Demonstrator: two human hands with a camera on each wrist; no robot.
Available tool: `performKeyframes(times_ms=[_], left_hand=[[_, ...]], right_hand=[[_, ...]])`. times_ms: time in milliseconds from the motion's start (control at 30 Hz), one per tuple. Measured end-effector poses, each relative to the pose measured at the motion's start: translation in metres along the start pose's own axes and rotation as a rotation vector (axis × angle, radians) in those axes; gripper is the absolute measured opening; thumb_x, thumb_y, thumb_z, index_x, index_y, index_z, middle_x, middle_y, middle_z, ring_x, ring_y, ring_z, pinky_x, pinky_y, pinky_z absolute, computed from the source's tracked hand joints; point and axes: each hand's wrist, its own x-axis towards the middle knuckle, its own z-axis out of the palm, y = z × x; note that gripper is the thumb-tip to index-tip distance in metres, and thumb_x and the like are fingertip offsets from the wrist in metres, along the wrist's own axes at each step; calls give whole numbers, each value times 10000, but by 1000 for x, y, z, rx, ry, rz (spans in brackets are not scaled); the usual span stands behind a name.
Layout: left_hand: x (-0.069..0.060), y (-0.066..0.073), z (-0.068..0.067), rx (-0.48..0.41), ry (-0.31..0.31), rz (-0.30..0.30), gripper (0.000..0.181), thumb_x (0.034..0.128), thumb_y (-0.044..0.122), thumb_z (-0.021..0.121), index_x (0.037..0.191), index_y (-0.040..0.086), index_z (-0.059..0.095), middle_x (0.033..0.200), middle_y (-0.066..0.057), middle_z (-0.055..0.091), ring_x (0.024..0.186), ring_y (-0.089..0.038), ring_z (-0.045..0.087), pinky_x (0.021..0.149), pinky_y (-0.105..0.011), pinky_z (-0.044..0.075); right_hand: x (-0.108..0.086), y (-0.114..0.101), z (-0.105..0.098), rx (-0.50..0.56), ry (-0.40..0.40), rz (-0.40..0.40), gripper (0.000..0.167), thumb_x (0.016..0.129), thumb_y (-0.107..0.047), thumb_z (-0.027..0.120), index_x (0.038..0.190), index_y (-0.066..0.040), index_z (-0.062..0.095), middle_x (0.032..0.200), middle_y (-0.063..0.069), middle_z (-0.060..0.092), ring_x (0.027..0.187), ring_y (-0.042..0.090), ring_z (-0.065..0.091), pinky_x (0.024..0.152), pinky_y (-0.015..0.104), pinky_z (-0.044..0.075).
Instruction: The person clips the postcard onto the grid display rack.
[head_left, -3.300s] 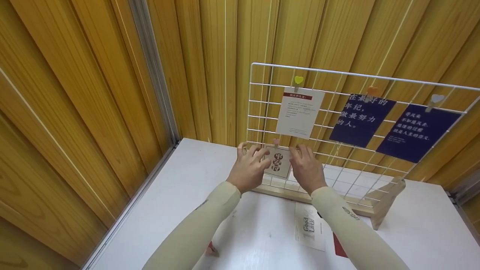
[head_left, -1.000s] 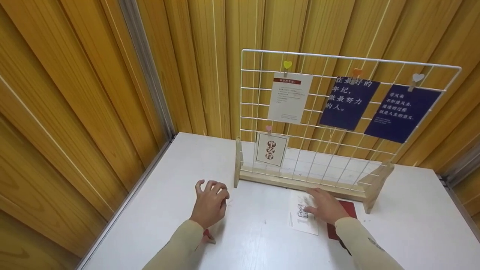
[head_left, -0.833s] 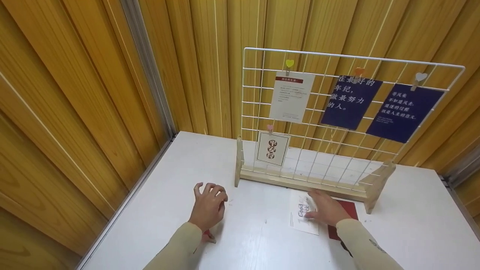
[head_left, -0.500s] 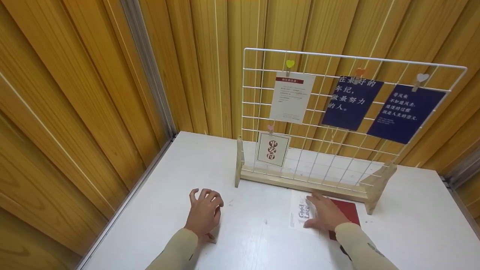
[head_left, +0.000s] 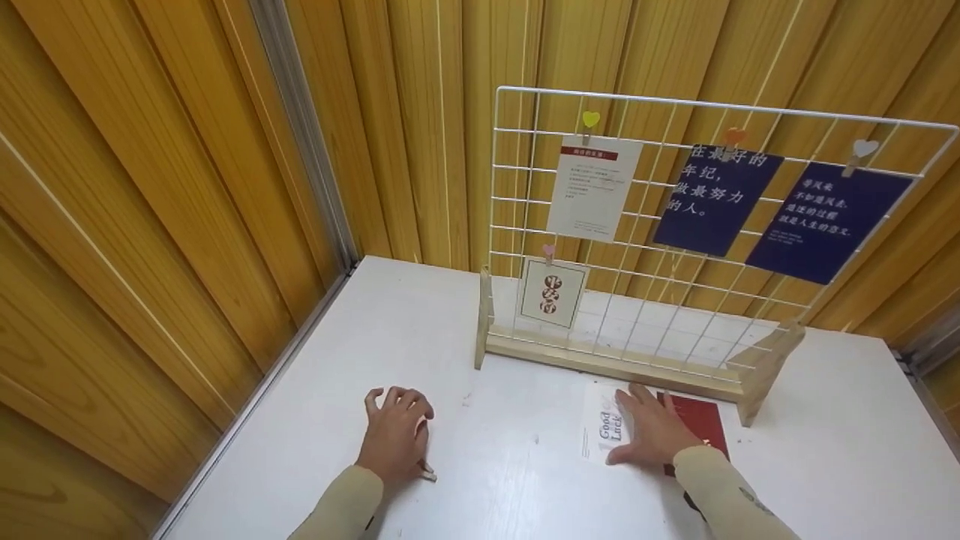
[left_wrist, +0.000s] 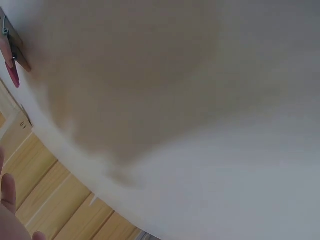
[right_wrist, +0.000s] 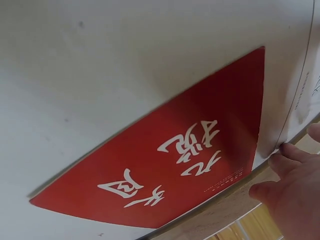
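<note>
Head view: here's the right hand (head_left: 652,429), fingers splayed over one white card (head_left: 595,433), one red card (head_left: 705,420) just beside it; left hand (head_left: 394,436) loosely curled near one clip (head_left: 428,472) on the table (head_left: 525,480); beyond, one rack (head_left: 615,365), four cards (head_left: 595,191) up by four heart clips (head_left: 591,120)!

On the white table (head_left: 517,499) rest a wooden-footed wire grid rack (head_left: 600,364), a "Good Luck" card (head_left: 604,439), a red card (right_wrist: 165,165) and, partly hidden, seemingly a wooden clothespin (left_wrist: 19,54).

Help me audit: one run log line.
left hand: near red-tipped clothespin; right hand: over Good Luck card; wire rack: four cards clipped
</note>
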Motion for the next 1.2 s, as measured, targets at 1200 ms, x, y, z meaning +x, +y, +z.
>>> performKeyframes(times_ms=[1200], left_hand=[[-22,9,-16,-157,-430,-479,358,789,404,806,688,171,553,647,63,535,699,-179,549,921,-800,262]], right_hand=[[2,-4,-1,106,56,81,1144,539,-480,954,1493,-143,419,1408,209,353,1207,412,400,953,662,401]])
